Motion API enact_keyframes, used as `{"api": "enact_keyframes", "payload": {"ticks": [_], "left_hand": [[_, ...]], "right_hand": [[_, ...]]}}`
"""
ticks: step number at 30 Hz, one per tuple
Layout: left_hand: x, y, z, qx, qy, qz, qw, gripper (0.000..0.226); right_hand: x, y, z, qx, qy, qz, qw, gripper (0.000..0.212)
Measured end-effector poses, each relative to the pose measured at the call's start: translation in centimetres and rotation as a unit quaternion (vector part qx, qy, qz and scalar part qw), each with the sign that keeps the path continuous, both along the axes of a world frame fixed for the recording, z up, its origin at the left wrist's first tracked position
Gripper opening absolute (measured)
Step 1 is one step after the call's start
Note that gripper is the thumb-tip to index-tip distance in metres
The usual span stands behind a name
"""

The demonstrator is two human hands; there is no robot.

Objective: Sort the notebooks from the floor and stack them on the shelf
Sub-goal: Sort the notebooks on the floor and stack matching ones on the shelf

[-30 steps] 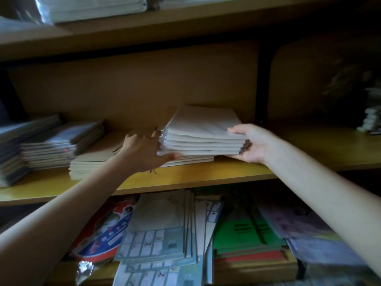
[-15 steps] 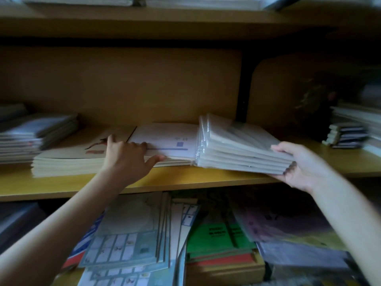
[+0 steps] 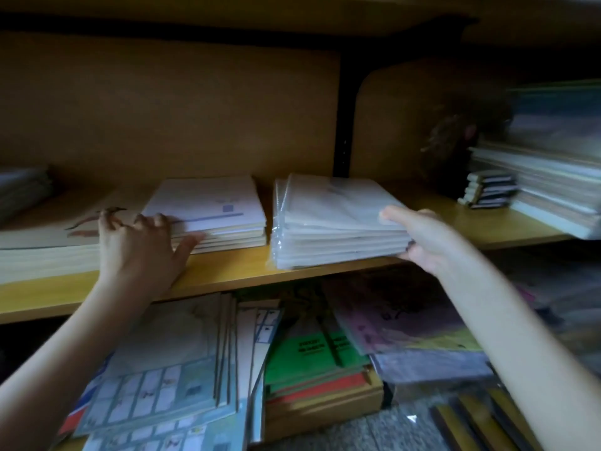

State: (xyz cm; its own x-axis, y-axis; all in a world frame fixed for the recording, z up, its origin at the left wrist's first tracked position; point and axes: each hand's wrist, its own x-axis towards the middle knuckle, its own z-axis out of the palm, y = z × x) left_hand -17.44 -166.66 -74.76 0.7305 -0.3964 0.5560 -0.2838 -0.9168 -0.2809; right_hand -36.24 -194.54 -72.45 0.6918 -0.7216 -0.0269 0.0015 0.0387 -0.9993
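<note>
A plastic-wrapped pack of white notebooks [image 3: 335,222] lies on the yellow wooden shelf [image 3: 227,271], right of centre. My right hand [image 3: 419,236] grips its right end, thumb on top and fingers underneath. To its left sits a short stack of notebooks with a white and blue cover [image 3: 214,213]. My left hand [image 3: 143,242] rests against that stack's left side, fingers curled over its top edge and thumb along its front. A wider, flat tan-covered pile [image 3: 48,242] lies further left.
A dark upright divider [image 3: 341,118] stands behind the pack. More stacks [image 3: 546,190] fill the shelf at the right. Below the shelf lie chart sheets [image 3: 162,379], green and red books [image 3: 312,362] and plastic-wrapped packs [image 3: 406,327].
My right hand has carried the wrapped pack off the white-and-blue stack and set it down on the shelf to the right. My left hand stayed on the left stack.
</note>
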Motion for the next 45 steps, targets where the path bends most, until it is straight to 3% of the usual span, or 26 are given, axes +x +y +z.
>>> {"api": "enact_keyframes", "payload": {"ticks": [2,5,7,9,10,12,16,22,30,36,45], "left_hand": [[0.3,0.0,-0.3,-0.014,0.014,-0.009,1.000,0.093],[0.4,0.1,-0.4,-0.031,0.026,-0.021,0.999,0.093],[0.4,0.2,-0.4,-0.035,0.026,-0.023,0.999,0.095],[0.3,0.2,-0.4,-0.034,0.023,-0.023,0.999,0.095],[0.5,0.3,-0.4,-0.035,0.024,-0.025,0.999,0.095],[0.8,0.3,-0.5,-0.042,0.031,-0.033,0.998,0.095],[1.3,0.4,-0.8,-0.066,0.046,-0.040,0.996,0.093],[1.3,0.4,-0.9,-0.064,0.036,-0.043,0.996,0.094],[1.2,0.2,-0.7,-0.053,0.033,-0.025,0.998,0.091],[0.7,0.2,-0.8,-0.073,0.042,-0.019,0.996,0.092],[1.2,0.8,-1.6,-0.131,0.078,-0.067,0.986,0.071]], "right_hand": [[2.1,0.3,0.3,-0.018,0.028,-0.002,0.999,0.009],[4.0,-1.0,0.4,-0.130,0.112,-0.051,0.984,0.031],[3.9,-1.4,0.6,-0.314,0.212,-0.103,0.920,0.044],[2.9,-0.7,0.9,-0.459,0.294,-0.131,0.828,0.085],[2.3,0.1,0.8,-0.479,0.304,-0.115,0.816,0.099],[1.4,2.4,0.2,-0.492,0.280,-0.049,0.823,0.105],[2.7,5.5,-1.7,-0.639,0.203,-0.016,0.741,0.087],[5.9,4.4,-1.4,-0.598,0.156,0.140,0.773,0.080],[8.1,2.9,-1.8,-0.572,0.073,0.094,0.812,0.046],[7.8,3.4,-1.5,-0.568,0.052,0.093,0.816,0.037],[7.5,3.7,-1.4,-0.580,-0.030,0.083,0.810,0.026]]}}
